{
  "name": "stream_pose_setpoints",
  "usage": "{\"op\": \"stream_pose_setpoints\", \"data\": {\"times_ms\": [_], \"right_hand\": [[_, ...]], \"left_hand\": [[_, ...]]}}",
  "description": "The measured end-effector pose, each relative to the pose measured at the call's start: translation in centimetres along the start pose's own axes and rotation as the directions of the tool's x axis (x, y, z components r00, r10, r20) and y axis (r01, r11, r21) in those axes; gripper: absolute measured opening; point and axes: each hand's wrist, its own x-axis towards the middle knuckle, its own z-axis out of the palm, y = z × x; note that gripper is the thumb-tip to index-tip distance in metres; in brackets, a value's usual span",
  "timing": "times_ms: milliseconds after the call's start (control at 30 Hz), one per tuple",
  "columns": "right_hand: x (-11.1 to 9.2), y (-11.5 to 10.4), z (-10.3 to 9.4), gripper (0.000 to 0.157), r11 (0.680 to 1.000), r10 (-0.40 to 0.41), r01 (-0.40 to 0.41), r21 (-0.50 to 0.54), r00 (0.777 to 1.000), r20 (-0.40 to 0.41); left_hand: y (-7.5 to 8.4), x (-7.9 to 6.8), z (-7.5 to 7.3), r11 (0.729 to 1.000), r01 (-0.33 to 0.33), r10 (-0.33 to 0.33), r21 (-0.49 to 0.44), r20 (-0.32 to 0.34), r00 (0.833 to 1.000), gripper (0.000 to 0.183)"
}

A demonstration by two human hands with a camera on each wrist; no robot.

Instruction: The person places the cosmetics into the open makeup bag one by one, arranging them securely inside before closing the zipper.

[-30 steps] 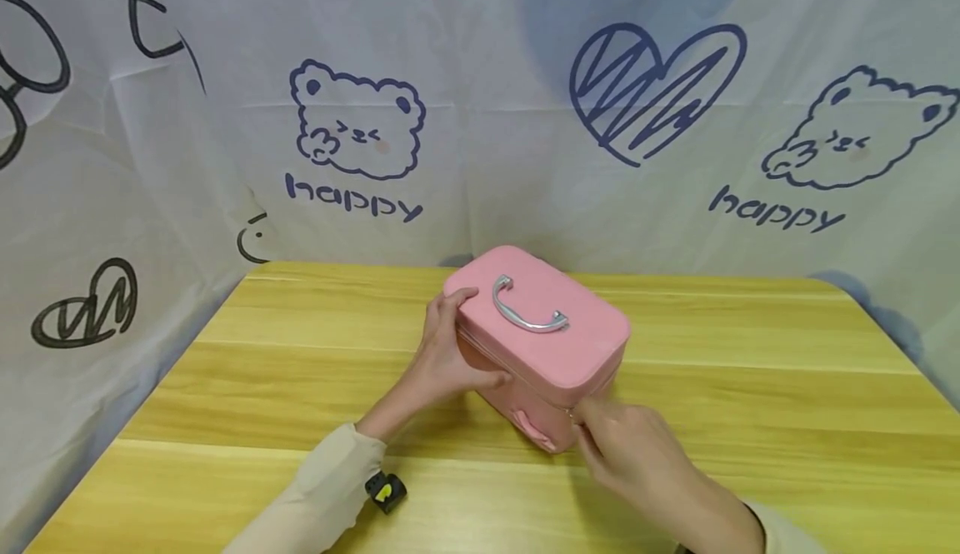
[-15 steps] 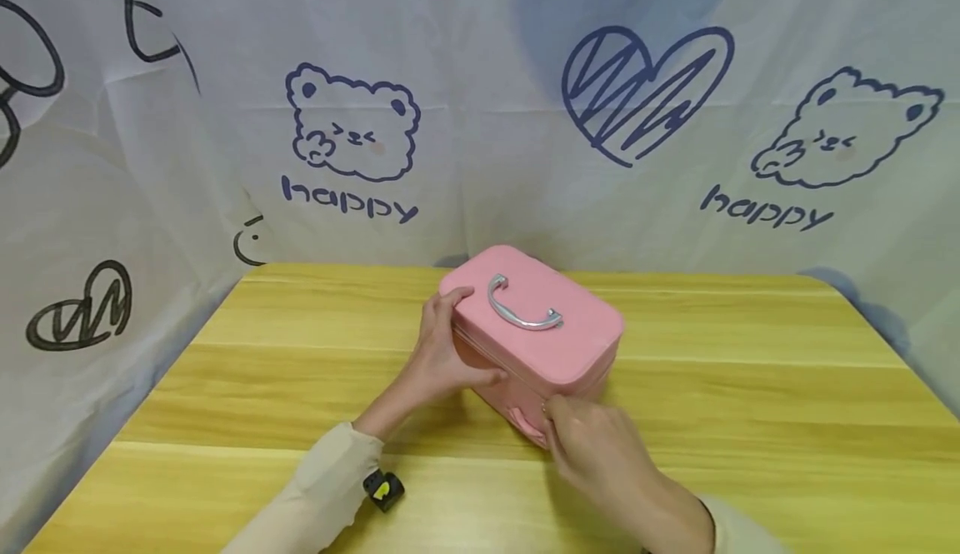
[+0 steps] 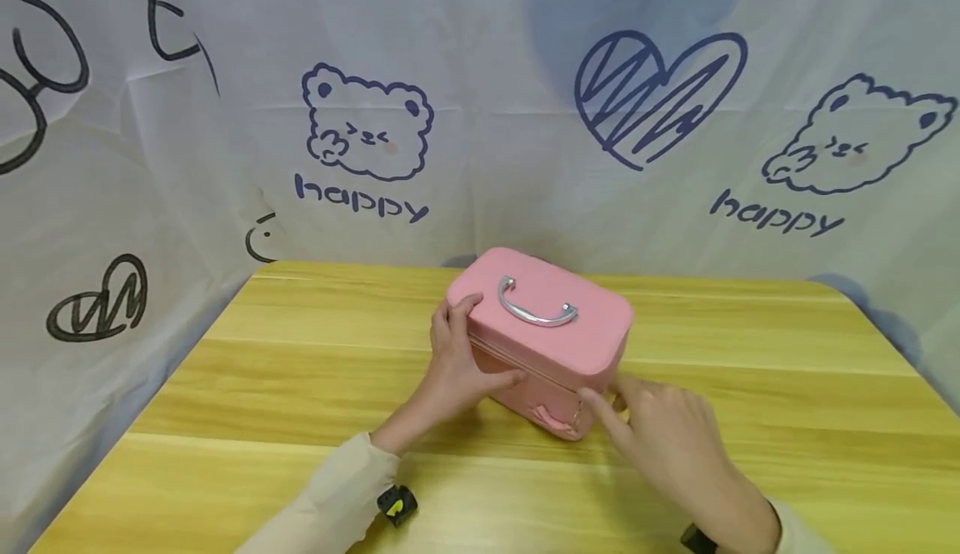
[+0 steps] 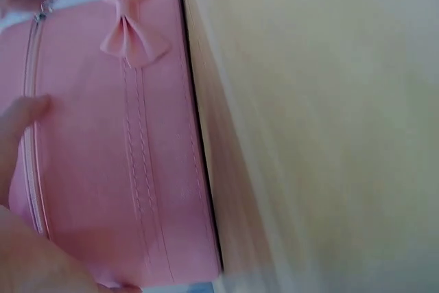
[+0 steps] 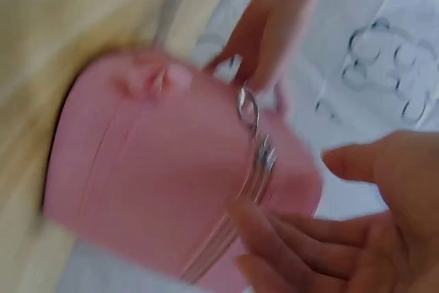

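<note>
A pink vanity case [image 3: 577, 341] stands on the table with its lid down and a silver handle [image 3: 535, 318] on top. My left hand [image 3: 456, 371] grips its left end, thumb against the front and fingers over the lid edge. A zip [image 4: 31, 135] runs below the lid, and a pink bow [image 4: 130, 25] sits low on the front. At the front right corner, my right hand [image 3: 675, 433] has its thumb and fingers spread apart beside the case. The metal zip pull [image 5: 264, 152] hangs free at that corner in the right wrist view.
The wood-grain table [image 3: 262, 371] extends around the case on all sides. Behind it hangs a white cloth [image 3: 510, 179] printed with bears and hearts. A black strap [image 3: 397, 504] with a yellow patch shows at the left cuff.
My right hand has moved a little left along the front, then back right, and its pinch on the zip pull has loosened. The case has turned slightly; my left hand keeps its grip.
</note>
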Motion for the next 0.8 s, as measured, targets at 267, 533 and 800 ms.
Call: {"op": "stream_pose_setpoints", "data": {"times_ms": [267,533,800], "right_hand": [[1.8,2.5,1.3,0.053,0.962,0.173,-0.154,0.225,0.983,-0.069],[3.3,4.7,1.4,0.055,0.827,0.247,-0.297,0.477,0.955,0.166],[5.2,7.5,3.1,0.044,0.810,0.155,-0.200,0.552,0.980,0.128]], "left_hand": [[0.5,-1.3,0.2,0.999,-0.015,0.016,0.030,-0.024,1.000,0.093],[-0.5,0.7,-3.8,0.989,0.106,-0.096,-0.102,0.101,0.990,0.100],[-3.8,3.6,-5.2,0.995,0.014,0.018,-0.094,0.328,0.945,0.127]]}}
